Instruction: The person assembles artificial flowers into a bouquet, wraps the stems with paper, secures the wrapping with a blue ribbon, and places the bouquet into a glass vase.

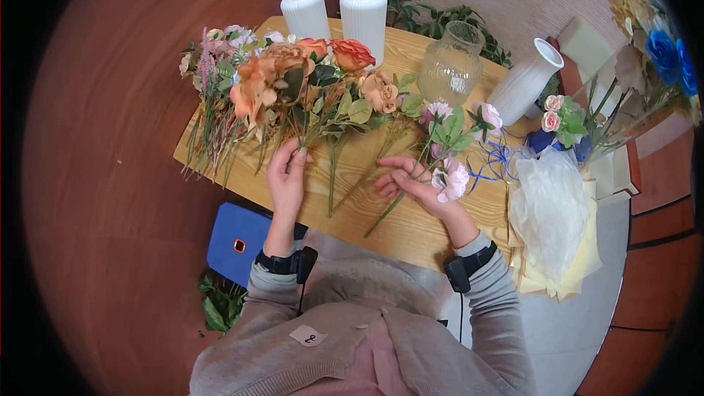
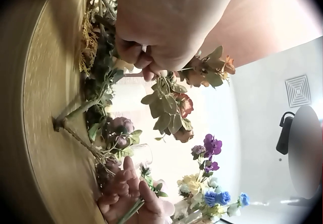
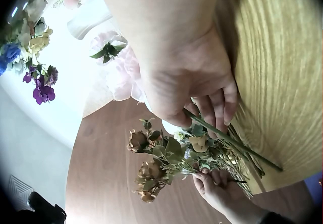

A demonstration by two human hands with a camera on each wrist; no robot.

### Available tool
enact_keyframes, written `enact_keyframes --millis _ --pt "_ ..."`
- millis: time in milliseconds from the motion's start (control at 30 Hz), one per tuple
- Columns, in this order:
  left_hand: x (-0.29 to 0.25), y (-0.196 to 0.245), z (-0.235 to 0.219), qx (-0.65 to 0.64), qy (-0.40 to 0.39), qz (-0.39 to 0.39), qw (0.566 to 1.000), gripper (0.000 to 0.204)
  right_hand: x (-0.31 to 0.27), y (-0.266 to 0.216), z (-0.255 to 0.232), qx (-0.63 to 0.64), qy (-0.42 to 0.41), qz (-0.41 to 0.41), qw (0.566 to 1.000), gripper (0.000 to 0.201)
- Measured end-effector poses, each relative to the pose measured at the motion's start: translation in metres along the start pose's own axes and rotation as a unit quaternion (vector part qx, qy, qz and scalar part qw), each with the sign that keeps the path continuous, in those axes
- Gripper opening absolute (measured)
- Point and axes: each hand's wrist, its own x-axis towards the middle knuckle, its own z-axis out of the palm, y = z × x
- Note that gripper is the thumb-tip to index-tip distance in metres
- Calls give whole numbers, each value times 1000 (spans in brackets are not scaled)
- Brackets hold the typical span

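On the wooden table (image 1: 411,231) we had the artificial flowers (image 1: 286,81) spread in a heap and, by our judgement, were sorting stems for a bunch. Our left hand (image 1: 287,176) pinched an orange-flowered stem (image 1: 293,128), fingers curled round it. Our right hand (image 1: 411,183) held the pink-flowered stem (image 1: 411,180), fingers curled loosely. Next we needed both stems gathered together, aligned.

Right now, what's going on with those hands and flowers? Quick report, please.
Left hand pinches a stem in the orange bunch. Right hand grips the pink flower stems above the table. Loose stems lie between the hands.
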Motion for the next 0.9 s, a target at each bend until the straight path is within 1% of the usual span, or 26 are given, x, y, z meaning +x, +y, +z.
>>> enact_keyframes --millis 67,100,167,200,233,267,300,333,367,400,467,500,533,567,600,633,667,700,733,800,833,867,900 --pt "-1 3 2 -1 -5 -26 1000 19 0 -1 0 1 1 0 1000 40" --pt "-2 3 1 -1 -5 -26 1000 19 0 -1 1 3 1 2 1000 40" --pt "-4 0 -3 -122 -28 -101 987 16 0 0 0 5 3 1 1000 40" --pt "-5 -1 -5 -122 -26 -99 987 16 1 1 0 7 4 1 1000 39" --pt "-6 -4 -8 -215 -71 -118 967 16 0 0 0 7 1 1 1000 39" --pt "-7 -8 -10 -306 -115 -135 936 16 0 0 0 6 3 5 1000 38" --pt "-12 -24 -14 -305 -114 -133 936 16 0 0 0 6 5 8 1000 38" --pt "-19 -47 -19 -361 -76 -162 915 9 0 0 0 5 3 8 1000 38" --pt "-22 -52 -20 -414 -39 -191 889 16 0 0 0 2 5 8 1000 37" --pt "-20 -58 -19 -341 -22 -207 917 26 0 1 0 -1 7 7 1000 37" --pt "-23 -47 -11 -309 20 -178 934 29 0 1 0 -4 4 9 1000 37" --pt "-21 -56 -16 -309 20 -177 934 29 0 1 -1 -6 5 11 1000 37" --pt "-17 -61 -22 -405 -108 -115 901 21 -1 1 -1 -6 5 11 1000 37" --pt "-15 -65 -25 -489 -233 -49 839 13 0 0 -1 -8 6 13 1000 37" --pt "-20 -70 -27 -489 -233 -49 839 13 0 -1 0 -10 7 15 1000 37" --pt "-25 -45 -20 -437 -175 -105 876 13 0 -1 0 -10 7 15 1000 37" --pt "-27 -31 -16 -380 -115 -160 904 14 0 -1 0 -9 7 15 1000 37" --pt "-25 -47 -14 -413 -25 -237 879 14 0 -1 0 -8 7 15 1000 37" --pt "-27 -51 -15 -414 -27 -237 879 14 -1 -1 0 -9 9 14 1000 37" --pt "-32 -58 -22 -538 -80 -225 808 13 -2 -2 0 -17 6 18 1000 37" --pt "-23 -65 -22 -457 90 -290 836 14 -2 -2 0 -19 6 17 1000 37" --pt "-24 -71 -22 -458 89 -289 836 14 -2 -1 0 -25 4 17 1000 36" --pt "-28 -76 -21 -458 -6 -273 846 16 -2 0 -1 -33 2 16 999 36"
